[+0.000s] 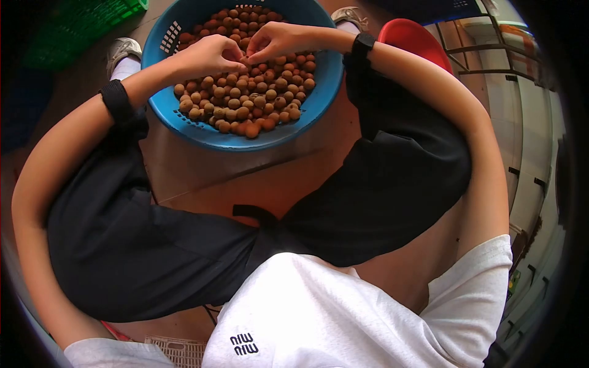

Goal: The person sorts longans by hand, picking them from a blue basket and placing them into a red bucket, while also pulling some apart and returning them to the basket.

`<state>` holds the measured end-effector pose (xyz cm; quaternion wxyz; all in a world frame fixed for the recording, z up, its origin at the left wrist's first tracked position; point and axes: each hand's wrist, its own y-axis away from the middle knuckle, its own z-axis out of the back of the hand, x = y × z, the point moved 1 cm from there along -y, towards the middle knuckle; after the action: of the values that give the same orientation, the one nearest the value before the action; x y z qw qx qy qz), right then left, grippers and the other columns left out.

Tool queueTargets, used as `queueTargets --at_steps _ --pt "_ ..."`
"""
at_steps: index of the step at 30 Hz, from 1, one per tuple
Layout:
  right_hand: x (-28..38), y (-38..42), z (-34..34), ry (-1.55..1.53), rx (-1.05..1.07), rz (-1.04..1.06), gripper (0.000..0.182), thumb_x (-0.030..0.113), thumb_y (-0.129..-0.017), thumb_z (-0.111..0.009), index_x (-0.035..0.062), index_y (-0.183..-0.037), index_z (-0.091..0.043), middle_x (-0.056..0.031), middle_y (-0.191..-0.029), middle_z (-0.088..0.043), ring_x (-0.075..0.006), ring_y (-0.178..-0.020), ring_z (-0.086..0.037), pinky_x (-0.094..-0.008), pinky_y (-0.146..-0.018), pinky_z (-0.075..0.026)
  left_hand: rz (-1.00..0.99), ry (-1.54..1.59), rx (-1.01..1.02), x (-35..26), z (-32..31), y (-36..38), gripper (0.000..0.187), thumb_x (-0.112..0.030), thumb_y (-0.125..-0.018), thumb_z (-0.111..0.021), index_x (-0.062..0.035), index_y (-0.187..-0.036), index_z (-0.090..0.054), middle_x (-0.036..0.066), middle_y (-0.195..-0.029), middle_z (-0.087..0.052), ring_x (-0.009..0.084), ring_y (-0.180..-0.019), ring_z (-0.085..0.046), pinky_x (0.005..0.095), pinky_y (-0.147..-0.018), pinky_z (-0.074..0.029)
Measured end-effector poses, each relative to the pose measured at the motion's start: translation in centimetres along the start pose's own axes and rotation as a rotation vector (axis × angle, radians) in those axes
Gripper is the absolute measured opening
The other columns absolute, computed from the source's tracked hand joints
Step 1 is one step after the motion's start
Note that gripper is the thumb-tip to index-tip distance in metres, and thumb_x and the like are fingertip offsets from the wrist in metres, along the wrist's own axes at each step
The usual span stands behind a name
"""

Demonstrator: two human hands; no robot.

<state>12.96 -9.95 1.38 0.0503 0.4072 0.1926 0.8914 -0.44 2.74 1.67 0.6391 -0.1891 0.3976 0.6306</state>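
Over a round blue plastic basket (pixel 224 145), my left hand (pixel 210 55) and my right hand (pixel 276 40) come together almost fingertip to fingertip. Both are closed in a pinch. Something small and brownish may be between the fingertips, but it is too small to make out. Beneath them, many round brown fruits that look like longans (pixel 235 103) fill the basket, some more orange than others. The basket stands on the floor between my feet.
A red round tub (pixel 417 44) stands right of the basket, beside a metal rack (pixel 475 48). At upper left is a green crate (pixel 80 27). My bent legs in black trousers (pixel 153 251) flank the tiled floor (pixel 245 178). A pale slatted basket (pixel 175 351) lies below.
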Motion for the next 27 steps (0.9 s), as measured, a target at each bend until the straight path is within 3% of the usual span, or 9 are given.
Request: queueTargets --at_steps 2,5,6,8,11,15,16,18,27 --pt "0.2 0.0 0.0 -0.015 -0.005 -0.008 0.033 0.035 -0.08 -0.059 0.0046 -0.092 -0.063 -0.0012 -0.072 -0.06 -0.0076 -0.062 -0.051 -0.0203 -0.055 -0.04 0.132 0.085 0.064 -0.2 0.2 0.0 0.025 -0.022 -0.077 -0.063 -0.0018 -0.091 -0.06 0.007 -0.078 -0.06 0.014 -0.074 -0.058 0.0272 -0.067 -0.046" --pt "-1.0 -0.6 -0.1 -0.064 -0.051 0.065 0.037 0.038 -0.08 -0.059 0.0044 -0.095 -0.062 -0.0003 -0.07 -0.058 -0.0078 -0.058 -0.05 -0.0201 -0.051 -0.038 0.051 0.026 0.026 0.8 0.6 -0.3 0.025 -0.023 -0.077 -0.063 -0.0026 -0.09 -0.061 0.005 -0.076 -0.061 0.012 -0.071 -0.057 0.0255 -0.064 -0.047" --pt "-1.9 -1.0 -0.2 -0.092 -0.083 0.1 0.039 0.04 -0.08 -0.059 0.0043 -0.096 -0.061 -0.0002 -0.069 -0.058 -0.008 -0.057 -0.05 -0.0201 -0.049 -0.037 0.022 0.063 0.034 0.8 1.4 -0.3 0.034 -0.029 -0.077 -0.063 0.0003 -0.092 -0.061 0.008 -0.079 -0.061 0.0119 -0.066 -0.057 0.024 -0.053 -0.047" --pt "-2.0 -1.0 -0.1 -0.108 -0.086 0.038 0.042 0.042 -0.08 -0.058 0.0042 -0.098 -0.06 -0.0008 -0.068 -0.057 -0.0089 -0.055 -0.05 -0.0203 -0.047 -0.037 -0.017 -0.054 -0.006 1.7 4.4 -0.5 0.028 -0.027 -0.08 -0.06 -0.0027 -0.094 -0.06 0.004 -0.08 -0.061 0.0102 -0.071 -0.056 0.0221 -0.062 -0.046" --pt "-2.9 -0.8 -0.1 0.035 0.099 -0.265 0.043 0.043 -0.081 -0.056 0.0038 -0.1 -0.058 -0.0036 -0.069 -0.057 -0.0122 -0.053 -0.052 -0.0228 -0.046 -0.042 -0.012 -0.114 -0.238 6.9 12.4 1.7 0.031 -0.029 -0.082 -0.059 -0.0031 -0.099 -0.06 0.005 -0.089 -0.061 0.01 -0.074 -0.056 0.0222 -0.064 -0.045" --pt "-3.1 -0.7 -2.5 0.276 0.216 -0.134 0.034 0.031 -0.081 -0.054 0.0029 -0.1 -0.058 -0.0095 -0.083 -0.061 -0.0189 -0.072 -0.058 -0.0295 -0.06 -0.048 0.138 -0.351 -0.643 14.6 18.6 11.3 0.031 -0.028 -0.082 -0.06 -0.0033 -0.101 -0.059 0.004 -0.087 -0.06 0.0095 -0.076 -0.054 0.0225 -0.069 -0.043" --pt "-3.0 -0.7 -3.2 0.283 0.227 -0.146 0.033 0.029 -0.081 -0.054 0.0034 -0.101 -0.058 -0.0101 -0.086 -0.061 -0.0201 -0.075 -0.058 -0.0304 -0.064 -0.048 0.334 -0.298 -0.637 16.5 18.1 14.1 0.031 -0.028 -0.08 -0.062 -0.0023 -0.097 -0.059 0.003 -0.084 -0.059 0.008 -0.075 -0.052 0.0218 -0.067 -0.042" --pt "-2.2 -0.4 -4.0 0.265 0.251 -0.143 0.03 0.025 -0.081 -0.052 0.0045 -0.101 -0.058 -0.0106 -0.089 -0.061 -0.0218 -0.079 -0.059 -0.032 -0.068 -0.047 0.381 -0.268 -0.62 17.8 15.4 18.9 0.028 -0.027 -0.077 -0.065 -0.0002 -0.082 -0.06 0.004 -0.067 -0.056 0.0087 -0.063 -0.049 0.0242 -0.059 -0.042" --pt "-0.4 -0.9 -4.8 0.156 0.374 -0.141 0.034 0.015 -0.082 -0.042 0.01 -0.113 -0.055 -0.0084 -0.108 -0.057 -0.0225 -0.092 -0.056 -0.0342 -0.078 -0.045 0.573 -0.175 -0.613 15.3 2.1 23.5 0.017 -0.016 -0.078 -0.059 -0.0011 -0.087 -0.059 0.009 -0.07 -0.058 0.0134 -0.064 -0.053 0.0265 -0.061 -0.043"
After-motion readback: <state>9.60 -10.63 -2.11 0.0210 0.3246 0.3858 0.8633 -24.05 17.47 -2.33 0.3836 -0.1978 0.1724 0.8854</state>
